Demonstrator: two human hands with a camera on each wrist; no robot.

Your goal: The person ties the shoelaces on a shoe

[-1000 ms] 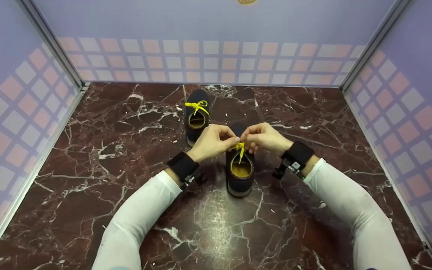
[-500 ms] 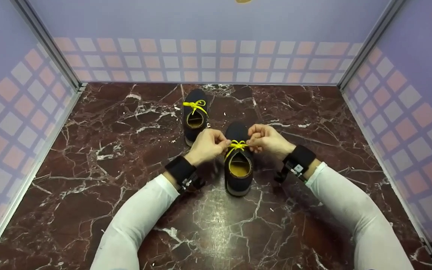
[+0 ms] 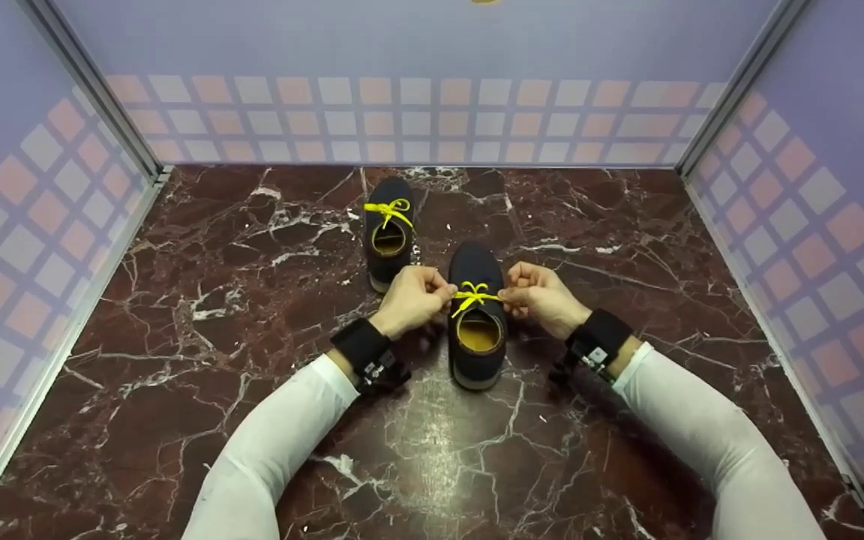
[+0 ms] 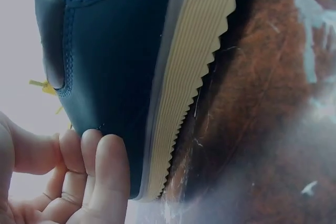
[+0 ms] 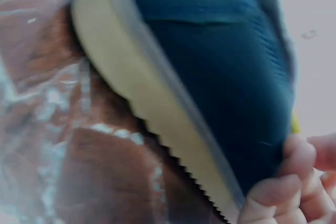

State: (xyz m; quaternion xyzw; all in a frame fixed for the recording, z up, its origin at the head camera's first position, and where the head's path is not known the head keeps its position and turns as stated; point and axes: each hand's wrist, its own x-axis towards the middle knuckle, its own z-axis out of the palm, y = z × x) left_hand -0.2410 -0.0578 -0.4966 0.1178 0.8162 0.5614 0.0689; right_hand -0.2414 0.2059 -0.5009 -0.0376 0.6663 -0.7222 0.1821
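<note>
A dark shoe [image 3: 475,262] with a yellow lining stands on the floor, toe pointing away. Its yellow shoelace [image 3: 473,295] forms a bow across the front. At the bow's left side my left hand [image 3: 411,301] pinches the lace between thumb and index finger. On the other side, my right hand [image 3: 543,301] pinches the lace's right part. In the left wrist view, the curled fingers [image 4: 109,174] touch the shoe's dark side [image 4: 110,77]. The right wrist view has the right hand [image 5: 289,195] beside the opposite side; the lace is mostly hidden there.
A matching dark shoe [image 3: 388,262], its yellow lace [image 3: 387,211] tied in a bow, stands farther back at the left. Reddish marbled floor [image 3: 214,390] surrounds both shoes. Lavender walls with a checked band [image 3: 417,120] enclose the back and sides.
Both hands have moved apart, drawing the yellow lace out sideways, and slightly nearer the person. The bow, earlier largely covered by the fingers, now shows. The shoes stay in place.
</note>
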